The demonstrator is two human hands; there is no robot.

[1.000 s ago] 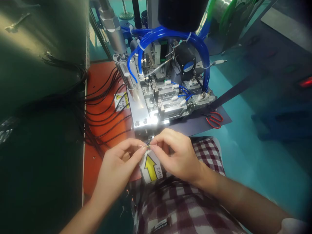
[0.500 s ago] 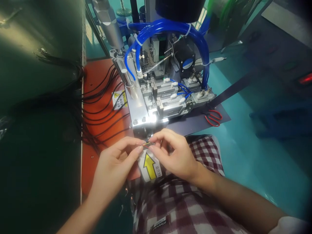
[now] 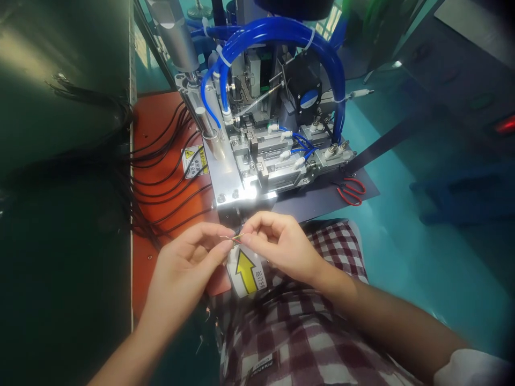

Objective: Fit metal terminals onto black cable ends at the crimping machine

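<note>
Thin coloured wires, one yellowish and one red, run between the fingertips of both hands. My left hand pinches their left end between thumb and forefinger, with fine bare-looking strands showing at its fingertips. On the other side my right hand is closed in a pinch on the same wires, its fingertips almost touching the left ones. Just below the fingers lies a white label with a yellow arrow. The near end of a metal machine stands right beyond the hands.
Bundled blue air hoses arch over the machine. Black cables cross the orange board at left, beside a dark green surface. Red-handled cutters lie on the grey plate at right. A checkered cloth covers my lap.
My right hand has moved slightly left, closer to the left fingertips, so less wire shows between them. The whole view has shifted a little.
</note>
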